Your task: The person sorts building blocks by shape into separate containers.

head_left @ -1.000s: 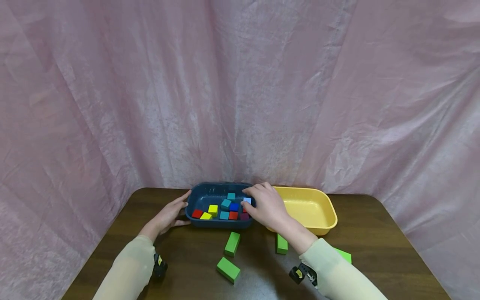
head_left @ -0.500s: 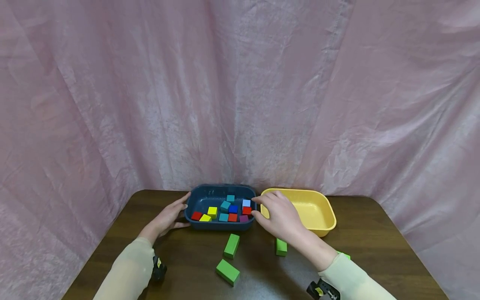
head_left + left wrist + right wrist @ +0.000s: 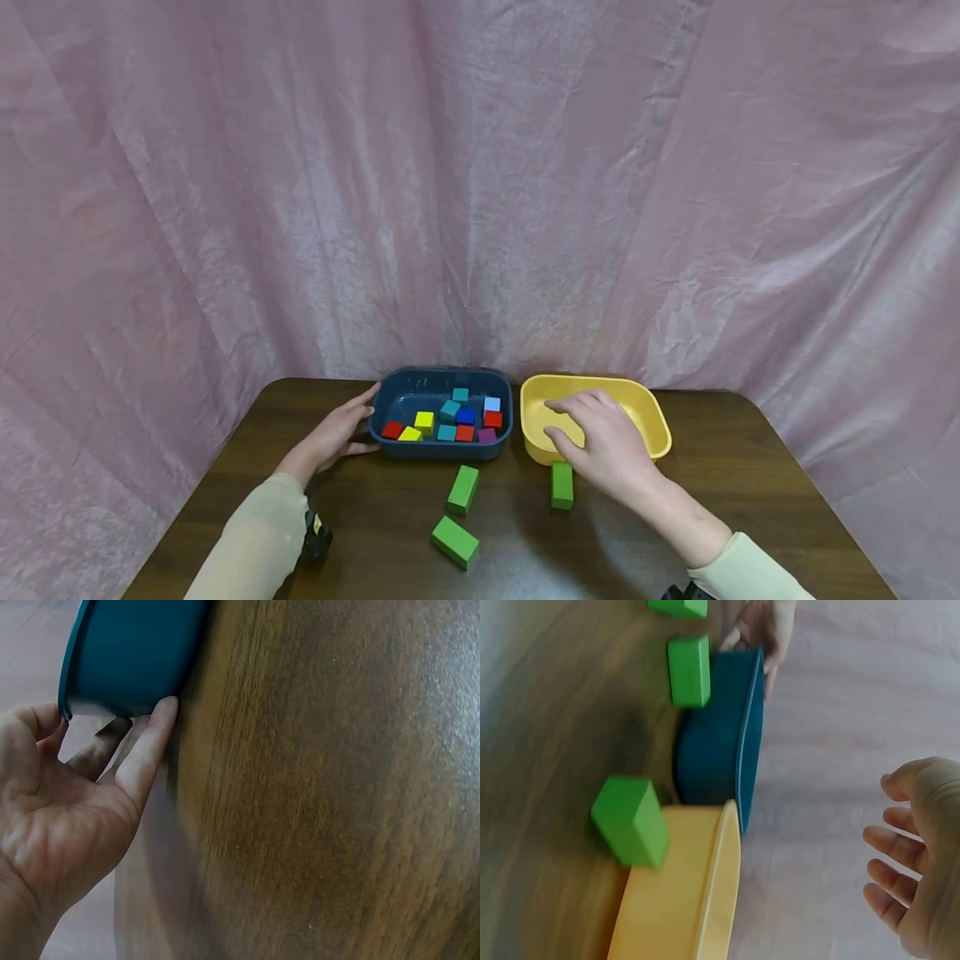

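Observation:
My left hand [image 3: 336,429] touches the left end of the dark blue tub [image 3: 442,451] with fairly straight fingers. In the left wrist view, the fingertips of the left hand [image 3: 71,802] rest against the tub's [image 3: 139,660] outer wall. Inside lie several small cubes, among them a yellow cube [image 3: 424,422], a blue cube [image 3: 466,416], a purple cube [image 3: 487,436] and a light blue cube [image 3: 492,404]. My right hand [image 3: 607,437] hovers over the yellow tub [image 3: 540,444], fingers apart and holding nothing. In the right wrist view, the right hand's [image 3: 922,855] fingers are loosely bent.
Green blocks lie on the brown wooden table [image 3: 360,533] in front of the tubs: an angled green block [image 3: 463,489], a nearer green block [image 3: 455,542] and another green block [image 3: 562,486] by the yellow tub. A pink curtain [image 3: 480,208] hangs behind the table.
My right hand has moved right, from over the right end of the blue tub to above the yellow tub. The left hand stays at the blue tub's left end.

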`<action>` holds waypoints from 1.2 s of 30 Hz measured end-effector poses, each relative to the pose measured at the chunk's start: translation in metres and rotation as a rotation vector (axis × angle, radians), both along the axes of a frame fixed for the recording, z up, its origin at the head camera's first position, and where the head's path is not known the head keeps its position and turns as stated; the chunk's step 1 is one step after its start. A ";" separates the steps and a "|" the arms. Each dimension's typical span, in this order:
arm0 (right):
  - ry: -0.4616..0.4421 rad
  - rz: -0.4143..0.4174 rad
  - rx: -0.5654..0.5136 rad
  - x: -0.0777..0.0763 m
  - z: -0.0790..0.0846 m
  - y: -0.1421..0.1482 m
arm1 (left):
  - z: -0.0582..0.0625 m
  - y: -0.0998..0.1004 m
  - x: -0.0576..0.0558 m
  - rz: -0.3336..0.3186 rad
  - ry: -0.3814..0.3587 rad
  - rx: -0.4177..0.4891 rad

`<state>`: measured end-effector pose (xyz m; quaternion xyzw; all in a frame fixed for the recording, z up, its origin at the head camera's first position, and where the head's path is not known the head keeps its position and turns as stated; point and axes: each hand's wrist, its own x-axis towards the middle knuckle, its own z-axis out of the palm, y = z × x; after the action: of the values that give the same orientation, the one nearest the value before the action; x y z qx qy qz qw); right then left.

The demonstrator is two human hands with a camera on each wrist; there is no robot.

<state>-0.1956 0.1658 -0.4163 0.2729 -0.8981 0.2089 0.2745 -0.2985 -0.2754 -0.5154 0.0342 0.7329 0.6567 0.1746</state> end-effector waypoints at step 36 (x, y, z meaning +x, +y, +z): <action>-0.615 -0.274 -0.475 -0.059 -0.049 0.161 | -0.002 0.001 0.000 -0.010 0.015 -0.001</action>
<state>-0.2541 0.3270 -0.4655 0.0047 -0.8932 0.4436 0.0742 -0.2983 -0.2745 -0.5169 0.0429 0.7344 0.6551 0.1725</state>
